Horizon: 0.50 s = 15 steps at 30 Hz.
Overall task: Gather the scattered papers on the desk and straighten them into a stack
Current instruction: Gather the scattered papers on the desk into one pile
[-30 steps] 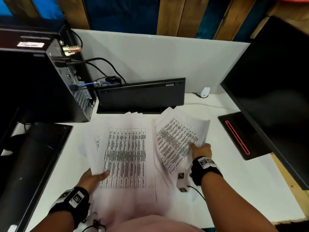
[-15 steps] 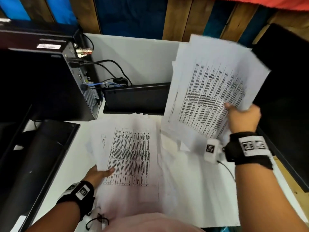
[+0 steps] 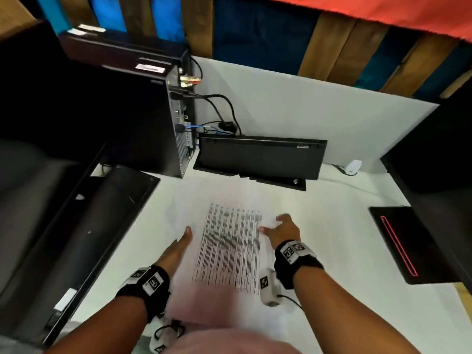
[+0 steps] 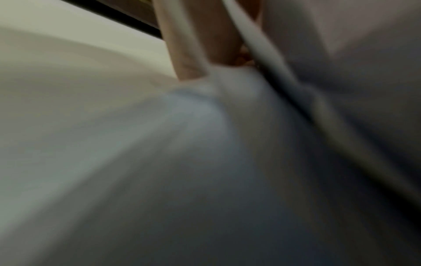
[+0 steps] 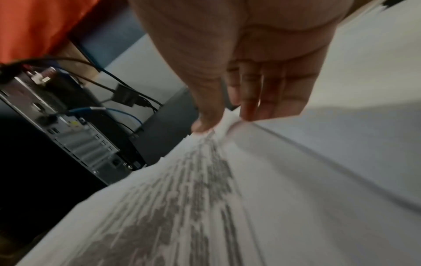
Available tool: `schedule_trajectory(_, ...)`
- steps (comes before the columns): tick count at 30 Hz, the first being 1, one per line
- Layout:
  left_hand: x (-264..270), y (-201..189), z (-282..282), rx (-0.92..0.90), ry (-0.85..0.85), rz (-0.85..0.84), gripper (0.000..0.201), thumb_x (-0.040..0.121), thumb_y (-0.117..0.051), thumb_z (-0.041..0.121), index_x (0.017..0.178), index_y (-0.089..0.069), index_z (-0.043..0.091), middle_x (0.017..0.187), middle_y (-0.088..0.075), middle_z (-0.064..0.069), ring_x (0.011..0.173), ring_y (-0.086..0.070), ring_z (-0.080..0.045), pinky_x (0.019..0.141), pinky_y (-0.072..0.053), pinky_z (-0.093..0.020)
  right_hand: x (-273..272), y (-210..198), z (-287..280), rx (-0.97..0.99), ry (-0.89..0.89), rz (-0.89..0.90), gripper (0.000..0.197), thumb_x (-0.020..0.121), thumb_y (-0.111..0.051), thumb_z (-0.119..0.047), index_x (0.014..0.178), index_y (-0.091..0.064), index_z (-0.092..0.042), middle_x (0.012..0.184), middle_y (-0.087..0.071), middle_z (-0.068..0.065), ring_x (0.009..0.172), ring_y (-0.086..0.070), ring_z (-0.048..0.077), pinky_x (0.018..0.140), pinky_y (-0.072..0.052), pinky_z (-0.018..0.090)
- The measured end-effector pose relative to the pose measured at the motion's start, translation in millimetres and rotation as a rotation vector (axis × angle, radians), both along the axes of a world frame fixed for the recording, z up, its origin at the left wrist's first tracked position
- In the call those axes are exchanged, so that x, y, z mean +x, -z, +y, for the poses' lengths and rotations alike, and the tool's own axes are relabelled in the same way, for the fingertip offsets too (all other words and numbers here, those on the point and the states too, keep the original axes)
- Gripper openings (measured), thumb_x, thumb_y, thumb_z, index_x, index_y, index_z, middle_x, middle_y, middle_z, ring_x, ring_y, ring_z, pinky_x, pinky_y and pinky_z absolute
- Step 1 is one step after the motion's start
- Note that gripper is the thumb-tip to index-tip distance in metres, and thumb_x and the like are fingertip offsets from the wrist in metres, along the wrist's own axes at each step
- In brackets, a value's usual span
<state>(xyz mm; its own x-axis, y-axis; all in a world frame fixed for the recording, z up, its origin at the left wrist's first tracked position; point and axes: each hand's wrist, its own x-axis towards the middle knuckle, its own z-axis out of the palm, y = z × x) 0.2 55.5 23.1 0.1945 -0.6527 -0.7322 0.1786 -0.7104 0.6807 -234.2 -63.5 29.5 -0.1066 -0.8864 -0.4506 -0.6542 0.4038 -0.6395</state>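
Observation:
The printed papers [image 3: 229, 246] lie in a loose overlapping pile on the white desk [image 3: 332, 226], in front of me at the middle. My left hand [image 3: 182, 241] lies with straight fingers against the pile's left edge. In the blurred left wrist view, its fingers [image 4: 193, 54] point along a raised white sheet. My right hand [image 3: 277, 227] is at the pile's right edge. The right wrist view shows this right hand [image 5: 223, 122] pinching the edge of the top printed sheets [image 5: 182, 198], thumb on top and fingers below.
A black computer tower [image 3: 143, 118] with cables stands at the back left. A black keyboard [image 3: 258, 159] leans on the partition behind the pile. A dark monitor [image 3: 76, 238] lies at the left. A monitor [image 3: 434, 162] and its red-striped base [image 3: 403, 244] stand at the right.
My right hand has brought the lifted bundle of sheets down from the upper right onto the pile. My left hand has slid forward along the left edge.

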Motion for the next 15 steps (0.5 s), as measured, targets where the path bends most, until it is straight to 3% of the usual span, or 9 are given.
schedule_trajectory(2,-0.3,12.8,1.4,-0.067,-0.023,-0.052,0.104,0.062,-0.063,0.077,0.146,-0.035,0.023,0.149,-0.04,0.002,0.139,-0.034,-0.021,0.112,-0.025,-0.036,0.1,13.0,10.5,-0.001,0.04,0.029,0.023,0.093,-0.056,-0.013,0.114,-0.048,-0.007,0.121,-0.06,0.018,0.1,-0.059,0.027,0.085,-0.043,0.028)
schedule_trajectory(5,-9.4,19.5,4.6,-0.122,0.004,-0.095,0.103,0.062,-0.082,0.05,0.145,-0.032,0.013,0.136,-0.048,0.002,0.136,-0.039,-0.021,0.108,-0.03,-0.029,4.7,24.4,26.5,-0.022,-0.012,0.065,0.03,0.094,-0.039,0.0,0.12,-0.055,-0.001,0.123,-0.059,0.016,0.112,-0.056,0.028,0.078,-0.036,0.02)
schedule_trajectory(7,-13.7,22.6,6.8,-0.135,0.03,-0.148,0.092,0.075,-0.079,0.021,0.148,-0.025,0.01,0.137,-0.046,-0.002,0.138,-0.036,-0.025,0.106,-0.031,-0.028,4.5,27.2,30.2,-0.031,-0.022,0.065,0.032,0.093,-0.039,-0.001,0.118,-0.059,-0.005,0.118,-0.062,0.013,0.11,-0.058,0.026,0.077,-0.032,0.016)
schedule_trajectory(10,-4.0,26.3,10.4,-0.211,0.001,-0.135,0.07,0.08,-0.07,-0.003,0.139,-0.039,0.015,0.118,-0.059,0.0,0.12,-0.053,-0.026,0.094,-0.041,-0.028,-8.6,32.4,18.6,-0.052,0.011,0.083,0.025,0.092,-0.051,-0.012,0.115,-0.063,-0.011,0.118,-0.065,0.012,0.11,-0.06,0.027,0.082,-0.039,0.018)
schedule_trajectory(11,1.9,26.2,12.9,-0.215,-0.03,-0.127,0.066,0.08,-0.069,-0.005,0.137,-0.041,0.015,0.115,-0.061,-0.003,0.114,-0.056,-0.026,0.09,-0.044,-0.028,-13.9,33.0,14.8,-0.053,0.019,0.124,0.032,0.09,-0.057,-0.021,0.121,-0.059,-0.013,0.124,-0.061,0.012,0.114,-0.057,0.028,0.089,-0.041,0.021)
schedule_trajectory(13,14.8,28.4,17.2,-0.234,-0.107,-0.133,0.061,0.079,-0.067,-0.009,0.131,-0.045,0.015,0.115,-0.063,-0.012,0.106,-0.059,-0.027,0.086,-0.046,-0.031,-22.2,33.4,14.0,-0.036,-0.038,0.264,0.063,0.08,-0.068,-0.038,0.134,-0.045,-0.017,0.133,-0.048,0.009,0.125,-0.045,0.029,0.101,-0.041,0.035)
schedule_trajectory(15,27.6,28.5,23.8,-0.224,-0.186,-0.125,0.057,0.079,-0.068,-0.008,0.125,-0.046,0.019,0.121,-0.062,-0.016,0.114,-0.059,-0.032,0.095,-0.045,-0.037,-17.9,33.2,20.3,-0.039,-0.196,0.415,0.08,0.069,-0.074,-0.047,0.135,-0.039,-0.02,0.131,-0.042,0.006,0.124,-0.04,0.027,0.1,-0.041,0.04)
